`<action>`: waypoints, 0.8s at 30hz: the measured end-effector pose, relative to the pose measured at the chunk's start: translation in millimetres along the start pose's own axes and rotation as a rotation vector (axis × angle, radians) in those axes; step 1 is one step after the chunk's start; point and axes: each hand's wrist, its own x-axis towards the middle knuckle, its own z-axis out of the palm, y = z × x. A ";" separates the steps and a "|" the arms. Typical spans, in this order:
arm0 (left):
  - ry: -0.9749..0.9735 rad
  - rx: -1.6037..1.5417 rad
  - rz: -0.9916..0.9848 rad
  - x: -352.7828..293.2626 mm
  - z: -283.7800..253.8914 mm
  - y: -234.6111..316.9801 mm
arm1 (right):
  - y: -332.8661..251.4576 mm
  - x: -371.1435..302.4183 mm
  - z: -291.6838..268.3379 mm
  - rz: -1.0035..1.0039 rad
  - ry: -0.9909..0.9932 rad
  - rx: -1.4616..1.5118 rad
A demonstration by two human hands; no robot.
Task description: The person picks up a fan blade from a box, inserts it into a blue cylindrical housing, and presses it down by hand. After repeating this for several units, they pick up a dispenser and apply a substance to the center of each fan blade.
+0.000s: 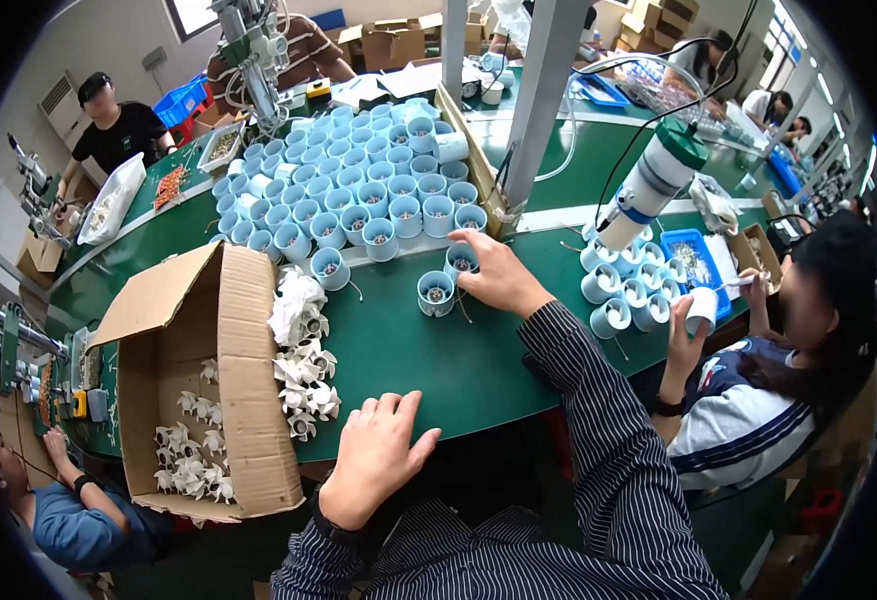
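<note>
My right hand (496,272) reaches forward over the green table (429,350) and its fingers rest on a light blue cylindrical housing (462,260). Another blue housing (436,293) stands just left of that hand, apart from it. My left hand (374,455) lies flat at the table's near edge with fingers spread, holding nothing. White fan-shaped plastic impellers (304,365) are piled just beyond and left of the left hand. A large batch of blue housings (359,190) stands in rows farther back.
An open cardboard box (204,400) holding more white impellers sits at the left. A seated person at the right handles a blue housing (701,310) near a blue tray (696,262). A hanging white and green power tool (649,185) and a grey post (544,95) stand ahead. Other people work around the table.
</note>
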 end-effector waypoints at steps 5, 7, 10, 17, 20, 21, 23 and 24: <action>-0.177 0.118 0.071 78.9 -45.8 28.2 | 19.7 -10.4 -3.3 -0.143 0.014 -0.001; -0.038 0.063 0.019 119.1 -47.4 23.8 | 21.5 -10.1 -8.8 -0.183 0.049 0.004; 0.220 0.057 -0.001 169.8 -14.2 -29.8 | -7.8 0.0 -16.3 -0.085 0.135 0.019; 0.224 0.318 0.071 213.0 31.7 -96.6 | -28.8 58.4 1.7 -0.123 0.124 -0.563; 0.093 0.167 0.102 222.5 37.6 -105.0 | -33.1 83.1 6.6 -0.058 0.079 -0.704; 0.024 0.090 0.107 225.2 34.4 -106.5 | -30.8 93.8 11.4 -0.008 0.073 -0.692; -0.060 0.018 0.130 225.6 25.4 -105.0 | -22.3 108.8 13.6 0.047 0.066 -0.680; -0.148 -0.063 0.152 224.0 21.4 -100.4 | -15.8 115.9 10.2 0.083 0.050 -0.648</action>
